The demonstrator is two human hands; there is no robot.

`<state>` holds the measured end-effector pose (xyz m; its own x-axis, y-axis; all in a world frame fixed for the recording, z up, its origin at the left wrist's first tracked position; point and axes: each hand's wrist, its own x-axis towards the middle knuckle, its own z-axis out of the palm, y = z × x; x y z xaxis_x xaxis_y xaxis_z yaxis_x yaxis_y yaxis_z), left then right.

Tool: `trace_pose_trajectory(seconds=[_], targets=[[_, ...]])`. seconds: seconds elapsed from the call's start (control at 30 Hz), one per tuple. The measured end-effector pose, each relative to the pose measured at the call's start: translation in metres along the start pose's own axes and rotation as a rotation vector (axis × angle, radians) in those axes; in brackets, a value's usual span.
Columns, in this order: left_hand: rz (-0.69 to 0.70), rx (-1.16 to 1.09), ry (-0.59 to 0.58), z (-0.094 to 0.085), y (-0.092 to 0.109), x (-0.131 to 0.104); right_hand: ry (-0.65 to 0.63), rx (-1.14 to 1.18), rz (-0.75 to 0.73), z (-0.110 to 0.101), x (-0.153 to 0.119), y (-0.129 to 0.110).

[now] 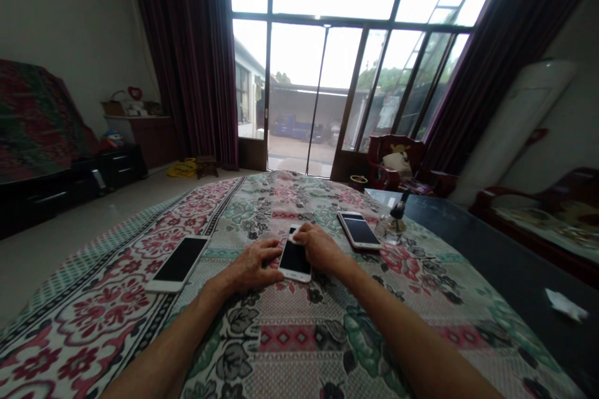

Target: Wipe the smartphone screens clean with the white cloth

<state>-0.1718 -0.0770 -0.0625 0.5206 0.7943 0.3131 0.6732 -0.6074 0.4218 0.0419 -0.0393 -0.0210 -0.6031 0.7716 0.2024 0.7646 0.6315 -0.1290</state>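
Observation:
A white-framed smartphone with a dark screen lies face up on the patterned tablecloth in front of me. My left hand rests flat beside it, thumb and fingers spread and touching its left edge. Over the upper screen, my right hand presses down with bent, closed fingers. A small white piece shows at those fingertips; its kind is unclear. To the left lies another white smartphone, face up and tilted. A third smartphone lies to the right, its screen reflecting light.
A clear glass vessel with a dark top stands past the right phone. The cloth covers a rounded table. Beside it is a dark tabletop with a crumpled white tissue. A wooden chair stands near the glass doors.

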Motion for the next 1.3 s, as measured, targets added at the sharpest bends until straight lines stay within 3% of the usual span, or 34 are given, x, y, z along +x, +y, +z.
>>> trace_pose_trajectory(seconds=[0.23, 0.53, 0.77, 0.9, 0.97, 1.13, 1.3], targets=[[0.026, 0.017, -0.018, -0.004, 0.004, 0.000, 0.117, -0.012, 0.173, 0.013, 0.018, 0.027], [0.007, 0.025, -0.032, 0.000, -0.003, -0.001, 0.075, -0.059, 0.002, 0.017, 0.023, 0.014], [0.070, -0.020, -0.024, -0.004, 0.002, 0.001, -0.105, 0.024, -0.154, -0.003, 0.011, -0.007], [0.041, -0.015, -0.023, -0.003, 0.002, 0.001, -0.226, 0.066, -0.232, -0.013, 0.009, -0.006], [0.031, -0.002, -0.019, -0.003, 0.001, 0.000, -0.185, 0.045, -0.186, -0.010, 0.011, 0.000], [0.017, 0.017, -0.022, -0.002, 0.000, 0.000, 0.060, -0.058, 0.069, 0.009, 0.018, 0.020], [-0.007, 0.023, -0.014, -0.001, 0.001, -0.001, 0.080, -0.095, 0.103, 0.017, 0.020, 0.025]])
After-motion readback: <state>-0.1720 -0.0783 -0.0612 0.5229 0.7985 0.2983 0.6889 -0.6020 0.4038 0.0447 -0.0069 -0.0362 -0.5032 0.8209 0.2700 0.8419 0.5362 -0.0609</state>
